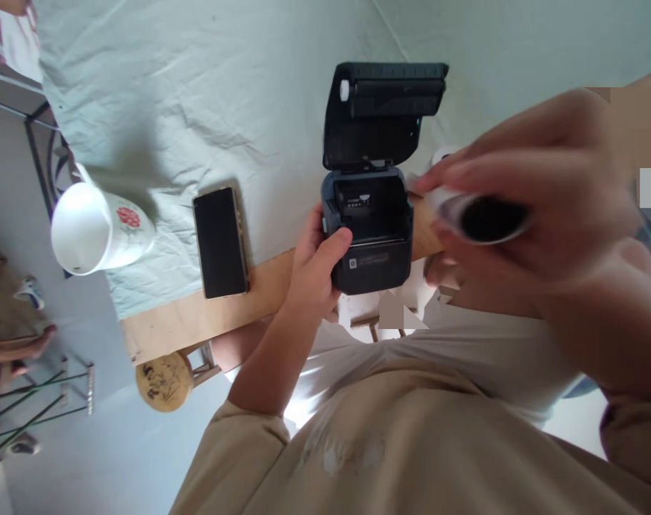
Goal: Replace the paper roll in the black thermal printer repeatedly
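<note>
A black portable label printer [373, 268] is in my left hand [317, 265], with the thumb on its top edge and the fingers around its side. Its lid [371, 136] stands swung up, showing a dark roller inside, and no roll shows in the compartment. To the right of the printer, my right hand [540, 193] is blurred by motion. Its fingers are closed around a white paper roll [491, 219] whose dark round core faces me. The roll is close to the camera and apart from the printer.
A black phone [222, 243] lies left of the printer, near the wooden table edge [266, 290]. Further left, a white cup [103, 232] with a red print lies on its side or leans. A pale green cloth [250, 93] covers the table. A round stool [164, 381] stands below.
</note>
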{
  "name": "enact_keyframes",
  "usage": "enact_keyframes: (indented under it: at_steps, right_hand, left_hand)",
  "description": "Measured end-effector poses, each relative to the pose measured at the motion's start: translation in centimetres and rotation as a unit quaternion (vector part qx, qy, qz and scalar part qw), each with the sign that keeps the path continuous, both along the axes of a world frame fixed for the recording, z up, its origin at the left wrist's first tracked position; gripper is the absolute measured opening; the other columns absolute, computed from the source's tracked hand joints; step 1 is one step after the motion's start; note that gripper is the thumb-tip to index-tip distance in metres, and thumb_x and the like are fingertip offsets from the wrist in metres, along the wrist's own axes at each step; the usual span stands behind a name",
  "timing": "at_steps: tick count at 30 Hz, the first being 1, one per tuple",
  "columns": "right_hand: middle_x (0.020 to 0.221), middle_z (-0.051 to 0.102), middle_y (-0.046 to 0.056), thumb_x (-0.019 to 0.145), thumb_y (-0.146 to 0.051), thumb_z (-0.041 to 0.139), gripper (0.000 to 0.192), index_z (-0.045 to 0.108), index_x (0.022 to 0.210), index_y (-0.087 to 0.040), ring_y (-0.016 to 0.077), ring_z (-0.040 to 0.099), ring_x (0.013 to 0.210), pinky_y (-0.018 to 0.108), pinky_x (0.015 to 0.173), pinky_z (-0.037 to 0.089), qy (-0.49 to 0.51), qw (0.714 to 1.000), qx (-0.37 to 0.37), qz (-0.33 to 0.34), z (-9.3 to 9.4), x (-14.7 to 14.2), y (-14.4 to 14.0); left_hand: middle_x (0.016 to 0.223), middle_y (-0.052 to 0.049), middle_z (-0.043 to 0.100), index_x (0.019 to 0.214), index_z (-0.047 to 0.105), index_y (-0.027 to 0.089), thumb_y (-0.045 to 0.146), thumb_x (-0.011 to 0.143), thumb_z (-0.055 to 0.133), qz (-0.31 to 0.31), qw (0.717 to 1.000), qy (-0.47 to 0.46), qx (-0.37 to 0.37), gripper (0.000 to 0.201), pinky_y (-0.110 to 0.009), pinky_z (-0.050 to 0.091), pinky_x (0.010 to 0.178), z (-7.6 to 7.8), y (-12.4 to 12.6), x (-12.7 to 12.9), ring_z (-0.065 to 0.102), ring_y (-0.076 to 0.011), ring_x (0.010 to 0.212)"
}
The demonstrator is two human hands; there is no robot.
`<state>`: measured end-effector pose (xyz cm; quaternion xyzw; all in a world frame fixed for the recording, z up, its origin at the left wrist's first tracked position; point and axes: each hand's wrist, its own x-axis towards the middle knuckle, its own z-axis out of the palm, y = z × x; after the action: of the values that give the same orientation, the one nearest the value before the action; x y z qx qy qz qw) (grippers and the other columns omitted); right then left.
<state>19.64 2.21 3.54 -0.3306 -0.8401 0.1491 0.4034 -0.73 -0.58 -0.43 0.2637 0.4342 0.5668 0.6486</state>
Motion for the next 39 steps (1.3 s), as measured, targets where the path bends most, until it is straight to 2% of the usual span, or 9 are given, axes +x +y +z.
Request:
enact_keyframes:
  at_steps: [3,5,8,13,18,25,30,35,39]
  right_hand:
    - [0.11,0.052,0.005,0.089,-0.009,0.05,0.041,0.05,0.129,-0.02,0.0048,0.055,0.097,0.02,0.084,0.053,-0.069,0.997,0.012,0.044,0.3,-0.6,-0.2]
    - [0.109,0.049,0.007,0.088,-0.007,0.049,0.042,0.05,0.129,-0.017,0.0054,0.053,0.096,0.02,0.08,0.053,-0.089,0.995,0.007,0.046,0.3,-0.8,0.0]
    - [0.106,0.045,0.008,0.086,-0.009,0.052,0.042,0.05,0.128,-0.016,0.008,0.049,0.098,0.023,0.081,0.052,-0.086,0.995,0.032,0.038,0.3,-0.9,0.3]
    - [0.103,0.042,0.008,0.083,-0.006,0.047,0.046,0.05,0.129,-0.016,0.0079,0.047,0.096,0.024,0.079,0.049,-0.064,0.996,0.051,0.033,0.5,-1.1,0.2]
    - [0.107,0.053,0.006,0.08,-0.002,0.059,0.051,0.047,0.128,-0.016,0.0076,0.055,0.1,0.022,0.084,0.05,-0.036,0.995,0.094,-0.002,0.1,-1.3,0.1]
    - [0.109,0.062,0.001,0.083,-0.004,0.053,0.023,0.049,0.1,-0.018,0.0076,0.062,0.094,0.022,0.076,0.051,-0.08,0.993,0.075,-0.034,-0.5,-1.5,0.3]
    - [0.105,0.063,-0.001,0.083,-0.008,0.06,0.019,0.051,0.096,-0.018,0.0067,0.061,0.087,0.023,0.072,0.049,-0.043,0.992,0.114,-0.015,-0.3,-1.8,-0.1]
    - [0.111,0.061,0.003,0.082,-0.007,0.057,0.021,0.051,0.1,-0.016,0.0089,0.06,0.094,0.024,0.073,0.049,-0.106,0.992,0.063,-0.007,-0.3,-1.6,0.0]
    - [0.113,0.062,0.002,0.082,-0.011,0.058,0.017,0.051,0.095,-0.017,0.0109,0.059,0.091,0.029,0.077,0.047,-0.124,0.991,0.048,-0.005,-0.4,-1.4,0.4]
  left_hand:
    - [0.09,0.002,0.073,0.107,0.069,0.023,0.038,0.075,0.078,0.002,1.0,0.011,0.002,0.037,-0.016,0.056,0.07,-0.1,-0.1,-0.1,0.07,-0.0089,0.076]
    - [0.09,0.002,0.073,0.107,0.07,0.023,0.038,0.074,0.079,-0.002,1.0,0.013,-0.001,0.037,-0.016,0.056,0.068,-0.2,-0.1,-0.1,0.069,-0.0089,0.075]
    - [0.091,0.002,0.074,0.106,0.07,0.023,0.037,0.074,0.079,-0.005,1.0,0.007,-0.001,0.037,-0.017,0.056,0.069,-0.2,-0.1,-0.1,0.069,-0.0093,0.075]
    - [0.091,0.002,0.074,0.106,0.068,0.022,0.038,0.073,0.08,-0.003,1.0,0.01,0.004,0.039,-0.018,0.056,0.07,0.1,-0.1,0.1,0.07,-0.0102,0.077]
    - [0.09,0.003,0.073,0.106,0.067,0.022,0.035,0.074,0.079,-0.011,1.0,-0.002,0.004,0.036,-0.016,0.055,0.069,0.1,-0.2,0.0,0.07,-0.0086,0.076]
    - [0.094,0.002,0.074,0.111,0.066,0.021,0.033,0.077,0.077,-0.018,1.0,-0.002,0.011,0.038,-0.018,0.057,0.071,-0.2,-0.2,-0.1,0.071,-0.0107,0.081]
    - [0.089,0.004,0.072,0.108,0.069,0.022,0.026,0.077,0.076,-0.03,1.0,-0.009,0.001,0.032,-0.013,0.054,0.069,0.2,-0.3,0.0,0.067,-0.0061,0.076]
    - [0.092,0.002,0.072,0.111,0.068,0.023,0.031,0.077,0.076,-0.027,1.0,0.007,0.0,0.036,-0.015,0.055,0.072,0.4,-0.4,0.0,0.068,-0.008,0.081]
    - [0.092,0.001,0.071,0.11,0.068,0.023,0.035,0.076,0.077,-0.025,0.999,0.029,0.003,0.037,-0.018,0.055,0.069,0.1,-0.5,0.0,0.067,-0.0099,0.08]
